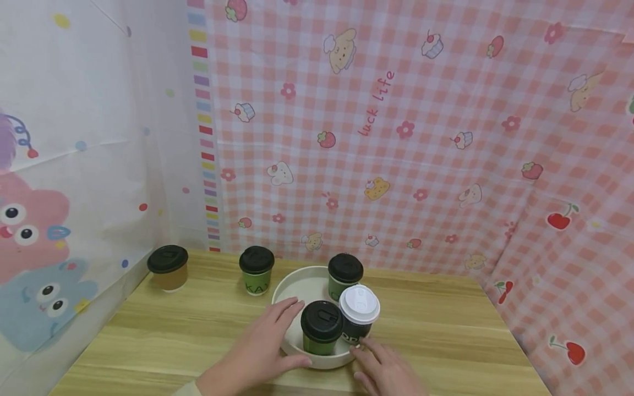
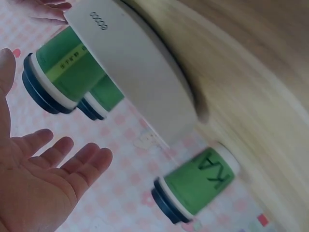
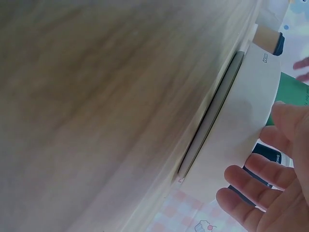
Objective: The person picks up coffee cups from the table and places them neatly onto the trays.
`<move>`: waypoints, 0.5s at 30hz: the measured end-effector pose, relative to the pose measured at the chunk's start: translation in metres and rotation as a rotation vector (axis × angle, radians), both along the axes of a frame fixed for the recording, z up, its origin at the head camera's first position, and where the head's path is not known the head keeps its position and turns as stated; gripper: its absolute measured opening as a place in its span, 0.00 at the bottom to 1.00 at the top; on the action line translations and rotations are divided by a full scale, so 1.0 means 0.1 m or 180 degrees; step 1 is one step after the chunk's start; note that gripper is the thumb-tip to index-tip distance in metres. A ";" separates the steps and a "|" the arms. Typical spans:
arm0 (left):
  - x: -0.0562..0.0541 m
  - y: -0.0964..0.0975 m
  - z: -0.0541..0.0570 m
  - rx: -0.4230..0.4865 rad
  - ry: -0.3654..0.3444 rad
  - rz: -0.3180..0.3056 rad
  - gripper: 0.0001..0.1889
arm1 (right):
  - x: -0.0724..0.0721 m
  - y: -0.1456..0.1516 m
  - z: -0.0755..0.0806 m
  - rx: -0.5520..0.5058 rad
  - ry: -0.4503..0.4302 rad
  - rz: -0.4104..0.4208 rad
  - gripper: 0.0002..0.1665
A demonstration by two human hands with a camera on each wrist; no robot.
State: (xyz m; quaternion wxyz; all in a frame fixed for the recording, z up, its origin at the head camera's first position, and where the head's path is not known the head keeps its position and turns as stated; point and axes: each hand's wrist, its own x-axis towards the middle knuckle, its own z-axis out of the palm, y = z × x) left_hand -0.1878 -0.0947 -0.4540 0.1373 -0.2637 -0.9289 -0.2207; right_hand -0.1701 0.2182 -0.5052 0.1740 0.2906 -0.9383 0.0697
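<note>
- Round white tray [image 1: 299,285], resting on the wood-grain tabletop [image 1: 436,324] between the two hands, with three lidded paper coffee cups standing upright in it.
- At far left, a white cloth [image 1: 119,88] printed with cartoon figures and dots hangs beside the tabletop.
- Brown coffee cup [image 1: 171,275] with a black lid, upright near the tabletop's back left corner, well apart from the tray.
- Green "KA" coffee cup [image 1: 256,274], black-lidded, upright on the wood just left of the tray.
- Left hand [image 1: 255,349] beside the tray's left edge, fingers extended and thumb set wide, holding nothing.
- Front green coffee cup [image 1: 321,330], black-lidded, near the tray's front.
- Rear green coffee cup [image 1: 344,269], also black-lidded, toward the tray's back.
- Dark coffee cup [image 1: 359,308] with a white lid, at the tray's right side.
- Right hand [image 1: 388,371] at the tray's front right, fingers relaxed and slightly bent, grasping nothing; whether its fingertips touch the tray, I cannot tell.
- Pink gingham cloth [image 1: 297,60] hangs behind and to the right, lettered "luck life".
</note>
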 end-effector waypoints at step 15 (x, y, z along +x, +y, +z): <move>0.17 -0.69 -0.13 -0.0117 -0.0514 0.0402 0.41 | -0.08 0.06 -0.04 0.0022 0.0260 0.0119 0.23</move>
